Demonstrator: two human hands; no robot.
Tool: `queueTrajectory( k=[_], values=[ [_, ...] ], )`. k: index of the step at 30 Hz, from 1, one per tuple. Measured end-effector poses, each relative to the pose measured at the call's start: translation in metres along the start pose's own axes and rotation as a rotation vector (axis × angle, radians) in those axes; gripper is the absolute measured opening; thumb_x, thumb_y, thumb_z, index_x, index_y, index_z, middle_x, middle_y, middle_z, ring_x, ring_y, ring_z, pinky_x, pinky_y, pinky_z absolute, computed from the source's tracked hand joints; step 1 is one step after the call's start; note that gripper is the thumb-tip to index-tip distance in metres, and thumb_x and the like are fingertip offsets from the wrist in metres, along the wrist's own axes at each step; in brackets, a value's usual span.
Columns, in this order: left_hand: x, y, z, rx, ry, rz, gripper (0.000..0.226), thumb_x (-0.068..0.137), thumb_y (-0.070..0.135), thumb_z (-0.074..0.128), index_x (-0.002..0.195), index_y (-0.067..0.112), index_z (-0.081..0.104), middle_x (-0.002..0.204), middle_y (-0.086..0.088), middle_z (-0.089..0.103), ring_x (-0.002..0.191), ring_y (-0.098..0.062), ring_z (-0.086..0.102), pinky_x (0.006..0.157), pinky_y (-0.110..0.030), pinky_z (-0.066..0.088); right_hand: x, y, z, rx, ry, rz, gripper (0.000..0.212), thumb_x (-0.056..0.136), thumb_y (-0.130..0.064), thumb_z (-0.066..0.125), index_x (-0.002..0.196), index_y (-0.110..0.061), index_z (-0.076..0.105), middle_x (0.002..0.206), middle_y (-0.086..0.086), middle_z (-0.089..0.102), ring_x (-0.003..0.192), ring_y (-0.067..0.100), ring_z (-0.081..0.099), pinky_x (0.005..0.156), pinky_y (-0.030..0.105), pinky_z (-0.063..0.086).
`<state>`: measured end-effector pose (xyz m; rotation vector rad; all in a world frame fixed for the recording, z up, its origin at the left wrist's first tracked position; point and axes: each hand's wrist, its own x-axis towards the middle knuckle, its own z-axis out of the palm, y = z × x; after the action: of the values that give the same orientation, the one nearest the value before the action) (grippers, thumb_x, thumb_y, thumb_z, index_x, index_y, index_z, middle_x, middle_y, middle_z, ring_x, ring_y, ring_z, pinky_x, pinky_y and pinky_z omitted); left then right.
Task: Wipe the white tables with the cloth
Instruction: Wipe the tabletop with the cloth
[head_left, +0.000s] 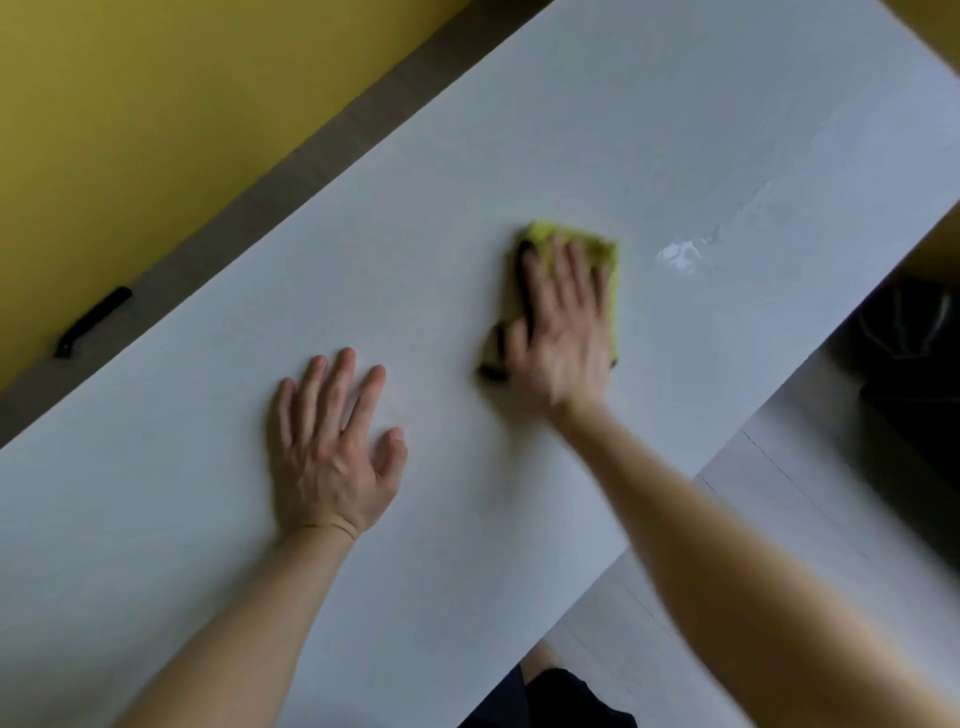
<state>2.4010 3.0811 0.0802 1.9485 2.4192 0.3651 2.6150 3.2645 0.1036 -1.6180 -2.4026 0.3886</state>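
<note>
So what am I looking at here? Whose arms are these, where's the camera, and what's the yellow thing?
There is no machine here. These are a person's own bare arms, filmed by one camera worn on the head and looking down. The left hand rests flat on the white table with its fingers spread. The right hand presses a yellow-green cloth onto the table. That hand is blurred, so it is probably mid-wipe. A shiny, wet-looking patch lies just right of the cloth.
</note>
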Motion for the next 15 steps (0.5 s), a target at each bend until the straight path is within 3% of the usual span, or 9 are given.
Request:
queueTrajectory(
  k=[3,6,8,11,15],
  values=[
    [0.002,-0.001,-0.001,0.012,-0.012,0.010,0.069,0.094,0.039,0.065,0.161,0.023,0.052,0.175,-0.007,0.035,0.162,-0.035,0.032,0.129,-0.065,0.024,-0.103,-0.063,0.013,0.100,-0.229,-0.367,0.081,0.096,-0.039,0.059,0.169,-0.013,0.036,0.180,0.011,0.022,0.169,0.031,0.011,0.134,0.061,0.015],
    [0.001,0.000,-0.001,0.015,-0.010,0.004,0.067,0.096,0.040,0.062,0.160,0.023,0.053,0.176,-0.007,0.034,0.163,-0.035,0.031,0.129,-0.064,0.023,-0.100,-0.026,0.007,0.072,-0.284,-0.606,0.076,0.102,-0.041,0.053,0.170,-0.015,0.034,0.180,0.009,0.022,0.169,0.030,0.012,0.136,0.057,0.013],
    [0.002,-0.001,0.000,0.006,0.005,0.006,0.065,0.098,0.041,0.062,0.160,0.022,0.054,0.175,-0.007,0.035,0.163,-0.034,0.031,0.129,-0.064,0.023,-0.063,0.021,-0.004,0.037,-0.191,-0.495,0.075,0.100,-0.044,0.052,0.167,-0.011,0.041,0.176,0.014,0.030,0.167,0.035,0.020,0.134,0.060,0.017],
    [0.001,-0.001,0.002,0.007,0.012,0.000,0.064,0.099,0.043,0.060,0.160,0.023,0.054,0.175,-0.006,0.035,0.163,-0.034,0.031,0.129,-0.063,0.023,-0.011,0.085,-0.026,-0.059,-0.054,-0.142,0.080,0.093,-0.043,0.061,0.163,-0.007,0.044,0.174,0.019,0.033,0.166,0.039,0.022,0.135,0.059,0.014],
    [0.002,-0.001,0.003,0.019,0.014,-0.001,0.064,0.101,0.047,0.057,0.160,0.024,0.053,0.176,-0.006,0.035,0.163,-0.033,0.030,0.130,-0.063,0.022,-0.002,0.086,-0.027,-0.088,0.016,-0.035,0.081,0.090,-0.039,0.061,0.163,-0.009,0.044,0.176,0.017,0.031,0.167,0.034,0.021,0.136,0.056,0.010]
  ],
)
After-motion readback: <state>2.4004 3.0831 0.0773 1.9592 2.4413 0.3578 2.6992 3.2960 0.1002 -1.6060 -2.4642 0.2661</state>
